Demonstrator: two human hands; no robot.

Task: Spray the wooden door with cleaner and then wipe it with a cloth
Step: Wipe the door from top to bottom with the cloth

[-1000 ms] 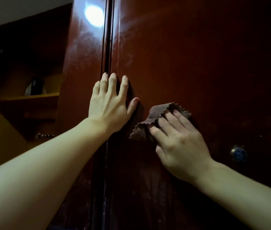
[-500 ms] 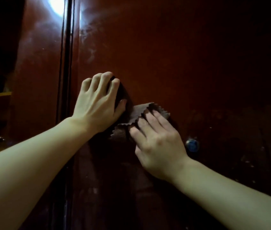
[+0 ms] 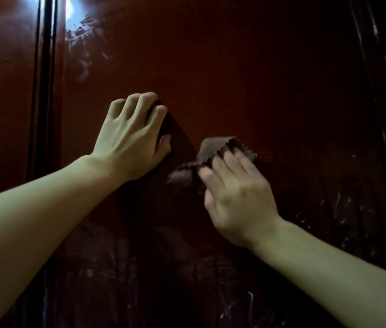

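The glossy dark red wooden door (image 3: pixel 234 67) fills the view. My right hand (image 3: pixel 234 192) presses a small brown cloth (image 3: pixel 210 150) with a zigzag edge flat against the door's middle, its fingers lying straight over the cloth. My left hand (image 3: pixel 130 138) rests on the door just left of the cloth with its fingers arched, fingertips and heel touching the wood and nothing in it. A small gap separates the two hands. No spray bottle is in view.
A vertical seam (image 3: pixel 45 91) runs down the left side between two panels. Dark moulding (image 3: pixel 376 91) runs down the right edge. Pale smear marks (image 3: pixel 83 48) show near a bright light reflection at the top left, and more streaks lie at the lower right (image 3: pixel 343 209).
The view has swung right, so the shelf at the left and the round knob are out of sight. My left hand's fingers went from straight to arched. The cloth has slid right, away from it.
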